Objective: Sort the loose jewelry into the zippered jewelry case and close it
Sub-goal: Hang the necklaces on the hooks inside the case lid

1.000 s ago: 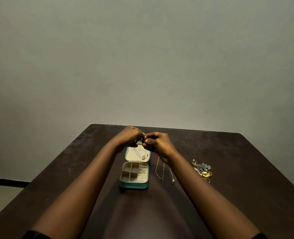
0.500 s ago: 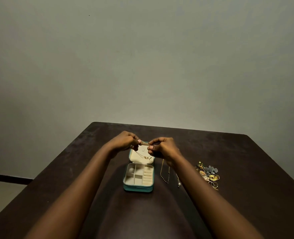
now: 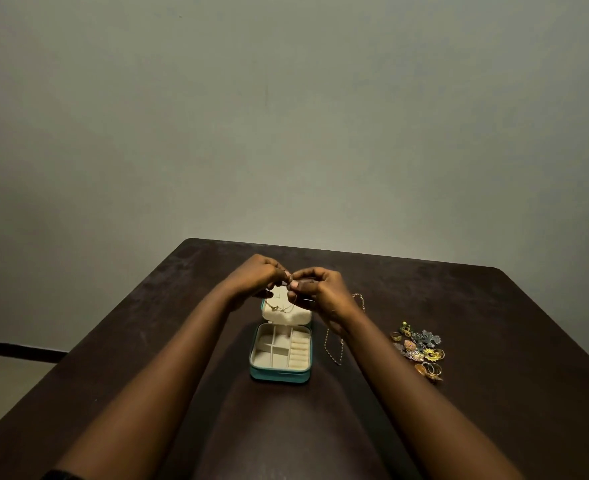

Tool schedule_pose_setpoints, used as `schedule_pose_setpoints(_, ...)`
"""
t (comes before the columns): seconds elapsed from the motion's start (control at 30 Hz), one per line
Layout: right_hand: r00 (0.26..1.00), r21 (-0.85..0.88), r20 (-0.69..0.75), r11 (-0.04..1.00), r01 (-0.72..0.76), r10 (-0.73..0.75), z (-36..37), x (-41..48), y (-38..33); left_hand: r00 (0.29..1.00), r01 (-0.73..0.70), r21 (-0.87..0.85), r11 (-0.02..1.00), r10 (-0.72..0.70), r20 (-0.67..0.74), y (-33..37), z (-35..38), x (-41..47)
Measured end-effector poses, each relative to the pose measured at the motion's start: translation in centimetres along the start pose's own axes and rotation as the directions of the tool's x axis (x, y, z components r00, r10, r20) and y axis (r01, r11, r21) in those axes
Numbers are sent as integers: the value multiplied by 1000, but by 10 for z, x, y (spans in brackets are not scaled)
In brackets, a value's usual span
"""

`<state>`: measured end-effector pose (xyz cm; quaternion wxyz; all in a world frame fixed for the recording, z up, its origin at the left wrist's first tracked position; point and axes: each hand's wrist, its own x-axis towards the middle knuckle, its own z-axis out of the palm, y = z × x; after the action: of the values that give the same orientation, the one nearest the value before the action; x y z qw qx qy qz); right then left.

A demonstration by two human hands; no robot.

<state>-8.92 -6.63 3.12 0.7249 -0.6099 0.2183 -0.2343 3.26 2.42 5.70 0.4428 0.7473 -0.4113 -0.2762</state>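
Head view, and the dark brown bench (image 3: 494,341) fills the lower half under a plain grey wall (image 3: 286,116). Both forearms reach out over its middle, and the two grips meet fingertip to fingertip above the case. The left grip (image 3: 255,278) is curled tight, thumb and fingertips pressed together; the right grip (image 3: 320,289) mirrors it, thumb and forefinger nipped shut against the left's.

Under them sits the teal jewelry case (image 3: 281,375), open, about midway between the bench's left and right edges. Its cream-lined lid (image 3: 291,318) stands up on the far side, and the divided base faces us, with square pockets on the left and ring rolls on the right.

Over toward the right edge there's the loose jewelry pile (image 3: 419,351): gold rings, flower pieces and grey bits, all heaped together.

Just right of the case a beaded chain (image 3: 333,348) lies on the bench, partly under the right forearm. Another chain (image 3: 359,301) peeks out beyond the right wrist.

Smallest of all is the fine gold necklace (image 3: 277,308). Both grips pinch its upper end, and its pendant hangs against the lid lining.
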Motion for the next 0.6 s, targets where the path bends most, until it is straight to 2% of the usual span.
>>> schedule_pose_setpoints(0.27,979,-29,-183,995,-99,92,3,25,10,998,40,-3,999,-40,-45,-21,-3,14)
schedule_pose_setpoints(0.47,956,-175,-283,975,-133,80,7,46,30,945,82,119,990,-39,-324,-44,8,42)
schedule_pose_setpoints(0.6,929,-253,-370,961,-113,11,10,61,48,897,115,203,972,-14,-441,-59,24,54)
